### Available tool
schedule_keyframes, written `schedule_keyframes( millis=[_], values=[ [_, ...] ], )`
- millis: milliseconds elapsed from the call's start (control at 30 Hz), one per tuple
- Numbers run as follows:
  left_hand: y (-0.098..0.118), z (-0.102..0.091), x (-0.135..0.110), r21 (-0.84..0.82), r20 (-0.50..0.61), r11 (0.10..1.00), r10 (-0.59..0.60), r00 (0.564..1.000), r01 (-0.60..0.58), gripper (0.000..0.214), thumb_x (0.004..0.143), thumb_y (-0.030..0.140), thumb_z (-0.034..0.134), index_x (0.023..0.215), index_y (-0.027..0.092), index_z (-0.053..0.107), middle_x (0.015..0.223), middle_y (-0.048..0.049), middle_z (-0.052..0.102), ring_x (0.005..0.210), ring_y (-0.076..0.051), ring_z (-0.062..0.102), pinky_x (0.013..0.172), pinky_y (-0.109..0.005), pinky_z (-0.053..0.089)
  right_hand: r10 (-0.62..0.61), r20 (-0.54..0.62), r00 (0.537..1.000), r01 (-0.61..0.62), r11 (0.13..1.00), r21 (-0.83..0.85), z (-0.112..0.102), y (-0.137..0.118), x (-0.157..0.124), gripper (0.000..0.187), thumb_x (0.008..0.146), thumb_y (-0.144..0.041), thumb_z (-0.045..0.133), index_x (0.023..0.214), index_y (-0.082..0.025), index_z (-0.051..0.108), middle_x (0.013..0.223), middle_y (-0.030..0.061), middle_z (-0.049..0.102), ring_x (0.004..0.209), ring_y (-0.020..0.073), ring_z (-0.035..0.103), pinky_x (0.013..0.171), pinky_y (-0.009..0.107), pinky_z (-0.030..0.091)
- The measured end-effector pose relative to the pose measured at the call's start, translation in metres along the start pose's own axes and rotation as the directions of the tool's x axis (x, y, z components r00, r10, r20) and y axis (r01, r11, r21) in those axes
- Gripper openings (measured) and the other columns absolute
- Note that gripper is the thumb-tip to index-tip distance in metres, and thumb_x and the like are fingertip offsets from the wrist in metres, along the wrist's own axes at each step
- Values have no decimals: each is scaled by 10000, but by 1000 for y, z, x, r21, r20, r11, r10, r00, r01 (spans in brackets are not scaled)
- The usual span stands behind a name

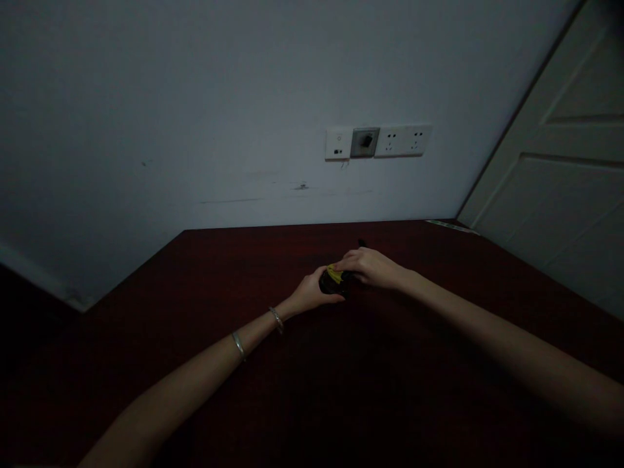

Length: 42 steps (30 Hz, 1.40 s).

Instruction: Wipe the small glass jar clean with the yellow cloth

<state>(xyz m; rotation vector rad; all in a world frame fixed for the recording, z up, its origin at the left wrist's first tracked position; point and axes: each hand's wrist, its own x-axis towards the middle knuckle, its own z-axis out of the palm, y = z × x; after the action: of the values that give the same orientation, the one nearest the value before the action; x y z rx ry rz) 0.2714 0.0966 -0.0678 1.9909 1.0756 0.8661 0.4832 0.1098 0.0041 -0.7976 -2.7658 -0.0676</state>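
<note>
My left hand (311, 292) is wrapped round the left side of a small dark object with a yellow patch (334, 275), just above or on the dark red tabletop. Its kind is too dim to make out. From the right, my right hand (373, 267) meets it, the fingertips by the yellow patch. The fingers of this hand are bent together, and the short black end of a slim thing (361, 243) pokes out behind them. Most of that slim thing is hidden by the hand. Two silvery bangles circle my left forearm and wrist.
The dark red tabletop (244, 260) reaches back to a pale wall (219, 97). White sockets (400, 141) and a grey-framed switch plate (364, 142) are set in it. A flat, thin strip (453, 227) lies at the back right corner, near a panelled door (565, 175).
</note>
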Motion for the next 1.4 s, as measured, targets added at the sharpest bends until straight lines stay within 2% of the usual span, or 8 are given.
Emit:
schedule_keyframes(
  millis=[200, 467, 667, 867, 1100, 1200, 1300, 1400],
  values=[
    [2, 0, -1, 58, 6, 998, -28, 1000, 28, 781, 582, 420, 801, 1238, 156, 469, 1119, -105, 648, 1035, -257, 614, 895, -392, 487, 127, 28, 991, -126, 991, -50, -3, -15, -22, 444, 754, -54, 525, 1150, -215, 646, 961, 93, 692, 865, 210, 629, 732, 319, 474],
    [-1, 1, -1, 76, -7, 996, -41, 999, 42, 745, 588, 416, 796, 1223, 176, 488, 1092, -95, 659, 1009, -254, 631, 856, -367, 506, 352, 100, 930, -329, 924, -198, -6, -73, -19, 331, 734, -30, 478, 986, -121, 672, 827, 144, 701, 795, 253, 639, 616, 309, 439],
    [-3, 1, -2, 52, 10, 999, -15, 1000, 14, 762, 583, 398, 806, 1234, 182, 476, 1122, -94, 651, 1048, -252, 617, 914, -385, 482, 479, 70, 875, -484, 866, 128, -8, -81, -14, 270, 726, -98, 518, 894, -172, 715, 834, 98, 731, 731, 226, 675, 647, 299, 466],
    [4, 1, -6, 37, 31, 999, -4, 1000, 3, 921, 608, 482, 778, 1359, 142, 366, 1324, -180, 525, 1206, -292, 524, 1024, -443, 408, 660, 98, 745, -532, 500, 683, -22, -38, -28, 329, 671, -123, 606, 991, -144, 680, 910, 45, 739, 796, 209, 684, 689, 300, 532],
    [4, -8, -6, -71, 111, 993, -87, 990, 96, 1092, 593, 440, 796, 1456, 135, 200, 1504, -229, 252, 1372, -321, 318, 1128, -459, 265, 811, 120, 572, -463, 200, 863, -35, -21, -49, 331, 665, -139, 645, 996, -159, 637, 964, 71, 725, 847, 234, 691, 748, 360, 557],
    [16, -18, 5, -181, 16, 974, -133, 991, 134, 826, 734, 422, 682, 1413, 148, 301, 1488, -213, 301, 1364, -288, 341, 1107, -433, 304, 795, 106, 597, -402, 183, 897, -36, -26, -50, 336, 656, -147, 650, 991, -148, 625, 971, 97, 719, 852, 243, 687, 746, 375, 558],
    [42, -30, 20, -230, -98, 971, -90, 991, 65, 601, 735, 342, 680, 1260, 121, 487, 1300, -188, 530, 1227, -260, 499, 1032, -400, 389, 751, 33, 659, -355, 272, 894, -37, -30, -44, 369, 638, -229, 721, 989, -166, 624, 1016, 92, 708, 907, 245, 671, 802, 413, 545],
    [70, -39, 32, -329, 111, 944, 22, 994, 16, 393, 682, 256, 701, 1044, 124, 622, 1017, -98, 662, 962, -204, 619, 918, -390, 456, 722, -53, 690, -307, 358, 882, -40, -34, -34, 399, 614, -318, 759, 963, -175, 628, 1021, 85, 703, 930, 246, 657, 834, 437, 526]
  ],
)
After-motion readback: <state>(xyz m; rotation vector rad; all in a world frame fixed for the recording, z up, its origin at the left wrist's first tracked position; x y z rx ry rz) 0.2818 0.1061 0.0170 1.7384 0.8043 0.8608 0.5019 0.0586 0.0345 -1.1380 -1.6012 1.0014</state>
